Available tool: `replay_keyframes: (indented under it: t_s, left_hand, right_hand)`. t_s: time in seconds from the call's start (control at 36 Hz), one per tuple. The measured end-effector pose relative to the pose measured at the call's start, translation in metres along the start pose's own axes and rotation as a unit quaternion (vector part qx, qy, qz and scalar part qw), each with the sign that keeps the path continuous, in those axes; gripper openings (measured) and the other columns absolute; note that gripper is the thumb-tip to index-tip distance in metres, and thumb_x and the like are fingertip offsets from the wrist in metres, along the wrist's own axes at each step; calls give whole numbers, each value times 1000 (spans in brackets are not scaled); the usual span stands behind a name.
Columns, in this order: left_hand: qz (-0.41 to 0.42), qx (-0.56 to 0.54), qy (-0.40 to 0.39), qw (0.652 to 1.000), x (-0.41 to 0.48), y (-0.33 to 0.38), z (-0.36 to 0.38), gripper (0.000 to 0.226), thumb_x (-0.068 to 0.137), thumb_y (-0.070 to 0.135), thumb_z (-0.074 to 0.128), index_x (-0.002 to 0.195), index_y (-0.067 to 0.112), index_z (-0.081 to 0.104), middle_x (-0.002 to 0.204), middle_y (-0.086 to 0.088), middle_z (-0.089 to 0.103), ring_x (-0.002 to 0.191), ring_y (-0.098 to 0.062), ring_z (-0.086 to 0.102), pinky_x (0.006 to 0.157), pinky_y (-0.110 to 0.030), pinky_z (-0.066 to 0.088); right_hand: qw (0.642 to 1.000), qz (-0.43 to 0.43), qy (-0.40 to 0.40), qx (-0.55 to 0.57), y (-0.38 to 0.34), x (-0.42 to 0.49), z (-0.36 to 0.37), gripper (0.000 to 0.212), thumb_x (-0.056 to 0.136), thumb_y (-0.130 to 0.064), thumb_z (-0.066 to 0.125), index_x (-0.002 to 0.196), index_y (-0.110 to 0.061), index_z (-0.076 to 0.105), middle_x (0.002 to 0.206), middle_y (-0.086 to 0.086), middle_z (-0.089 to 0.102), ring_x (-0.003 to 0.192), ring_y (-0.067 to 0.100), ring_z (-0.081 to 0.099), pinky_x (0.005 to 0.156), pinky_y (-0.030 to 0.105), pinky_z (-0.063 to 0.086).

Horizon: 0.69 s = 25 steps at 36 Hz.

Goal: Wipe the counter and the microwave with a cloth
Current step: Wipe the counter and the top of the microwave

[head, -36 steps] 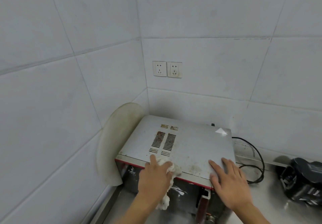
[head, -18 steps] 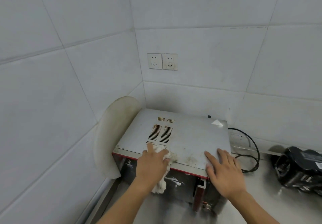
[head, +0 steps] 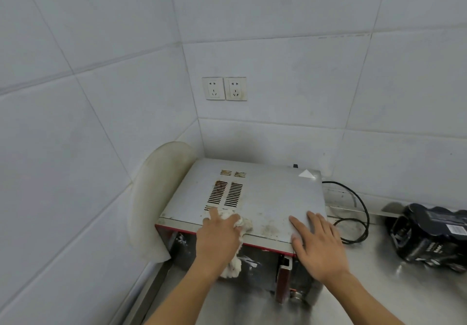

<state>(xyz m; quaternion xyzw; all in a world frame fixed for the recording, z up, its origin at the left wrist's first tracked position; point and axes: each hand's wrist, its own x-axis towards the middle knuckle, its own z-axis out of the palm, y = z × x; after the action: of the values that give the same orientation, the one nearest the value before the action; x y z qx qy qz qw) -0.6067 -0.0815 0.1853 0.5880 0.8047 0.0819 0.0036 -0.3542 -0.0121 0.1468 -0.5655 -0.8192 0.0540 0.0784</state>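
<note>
Pressing a bunched white cloth (head: 246, 223) down on top of the grimy microwave (head: 265, 193) sitting on the steel counter (head: 379, 294), around 7 o'clock, just below the vents (head: 227, 194). Gripping it in the left hand (head: 218, 233) with fingers curled round it, letting the loose end dangle over the door (head: 255, 261). Resting the right hand (head: 318, 246) flat at 5 o'clock, fingers spread, holding nothing. Also spotting a round board (head: 156, 198) leaning at 9 o'clock.
</note>
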Motion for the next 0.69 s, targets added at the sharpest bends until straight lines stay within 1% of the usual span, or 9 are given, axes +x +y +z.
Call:
replay_keyframes:
  t_s: [0.06, 0.11, 0.22, 0.33, 0.42, 0.5, 0.56, 0.61, 0.69]
  left_hand:
    - [-8, -6, 5, 1000, 7, 4, -2, 32, 107, 48, 45, 137, 43, 52, 135, -8, 40, 101, -18, 58, 82, -26, 52]
    - [-15, -8, 5, 1000, 9, 7, -3, 31, 108, 47, 42, 137, 43, 53, 135, -9, 40, 101, -18, 57, 81, -26, 49]
    - [-7, -7, -7, 1000, -5, 5, -2, 32, 109, 47, 40, 139, 44, 49, 138, -8, 37, 102, -17, 57, 84, -26, 53]
    - [8, -6, -13, 1000, -25, 0, 1, 31, 108, 51, 40, 138, 46, 46, 132, -4, 37, 97, -13, 55, 78, -21, 49]
    - [3, -10, -13, 1000, -18, -2, -1, 31, 107, 54, 42, 137, 48, 47, 133, -4, 37, 96, -11, 55, 80, -20, 50]
    - [-8, -10, -16, 1000, 3, 3, -6, 31, 105, 48, 48, 137, 47, 51, 138, -8, 38, 101, -16, 58, 86, -27, 55]
    - [-14, -8, -22, 1000, 14, 8, -10, 32, 105, 45, 50, 137, 46, 54, 137, -9, 40, 102, -19, 60, 87, -29, 55]
    - [-19, -3, -27, 999, 17, 10, -12, 32, 105, 44, 49, 137, 44, 55, 136, -9, 41, 101, -19, 60, 86, -29, 54]
    - [-10, 1, -25, 1000, 6, 8, -12, 33, 106, 43, 48, 139, 44, 52, 136, -8, 39, 100, -17, 59, 84, -27, 52]
  right_hand:
    - [1000, 0, -6, -5, 0, 0, 0, 71, 96, -63, 1, 159, -45, 29, 166, 6, 33, 156, 28, 23, 126, 46, 17]
    - [1000, 1, -3, -3, -1, -1, 0, 71, 97, -63, 2, 159, -45, 32, 165, 6, 35, 156, 29, 25, 125, 46, 19]
    - [1000, 2, 5, -10, 1, 0, 5, 65, 100, -62, 11, 156, -44, 39, 161, 7, 42, 153, 30, 32, 124, 48, 25]
    - [1000, 3, 16, -9, 2, 2, 7, 60, 101, -59, 20, 151, -42, 48, 154, 9, 51, 147, 32, 41, 119, 51, 33]
    - [1000, 5, 18, -12, 2, 3, 7, 60, 101, -60, 19, 151, -43, 47, 155, 8, 50, 148, 32, 40, 120, 50, 32]
    - [1000, 4, 16, -10, 2, 2, 5, 65, 99, -62, 12, 155, -45, 40, 160, 7, 44, 152, 30, 33, 123, 48, 26]
    - [1000, 2, 8, -9, 2, 1, 4, 67, 98, -63, 7, 157, -46, 34, 164, 5, 38, 154, 28, 28, 125, 47, 21]
    - [1000, 2, 11, -5, 2, 1, 5, 67, 98, -64, 7, 157, -46, 35, 163, 5, 39, 154, 29, 28, 125, 47, 22]
    - [1000, 3, 16, -4, 1, 1, 5, 67, 99, -64, 9, 155, -44, 40, 161, 6, 43, 152, 30, 33, 124, 48, 26]
